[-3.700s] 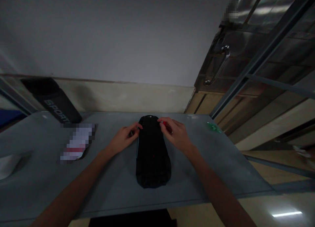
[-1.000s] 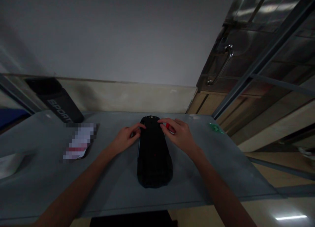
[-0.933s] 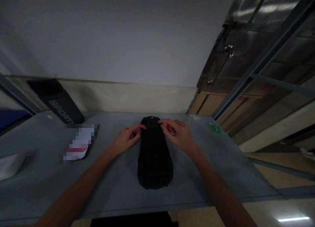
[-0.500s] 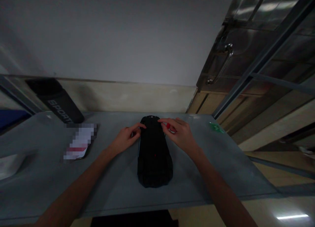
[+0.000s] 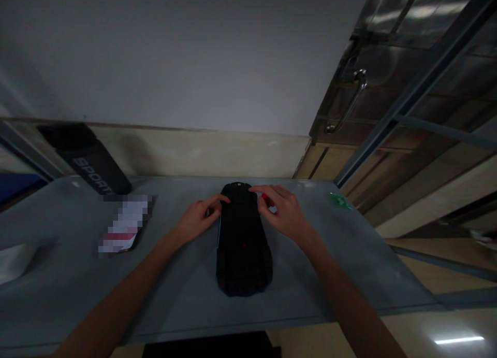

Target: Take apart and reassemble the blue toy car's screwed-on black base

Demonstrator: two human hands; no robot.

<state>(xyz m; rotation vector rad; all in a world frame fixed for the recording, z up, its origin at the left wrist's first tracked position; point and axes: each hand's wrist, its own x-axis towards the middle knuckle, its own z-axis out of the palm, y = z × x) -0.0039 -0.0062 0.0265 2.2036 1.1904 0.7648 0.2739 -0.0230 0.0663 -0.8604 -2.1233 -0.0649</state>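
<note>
A black car-shaped object (image 5: 244, 244) lies lengthwise on the grey table (image 5: 186, 290), its narrower end away from me. My left hand (image 5: 202, 216) grips its far left edge, index fingertip on the top face and thumb at the side. On the far right edge, my right hand (image 5: 281, 208) has its index fingertip on the surface and its thumb against the side. A small red thing (image 5: 264, 196) shows between the right thumb and index finger; whether it is part of the object I cannot tell.
At the back left a black bottle marked SPORT (image 5: 93, 163) stands near a blurred phone (image 5: 124, 226). A white item (image 5: 17, 262) sits at the left edge. Green crumpled plastic (image 5: 340, 200) lies at the back right. Behind rises a wall (image 5: 186, 62).
The right thumb has shifted slightly at the side of the black object. My left hand and the object have not visibly moved.
</note>
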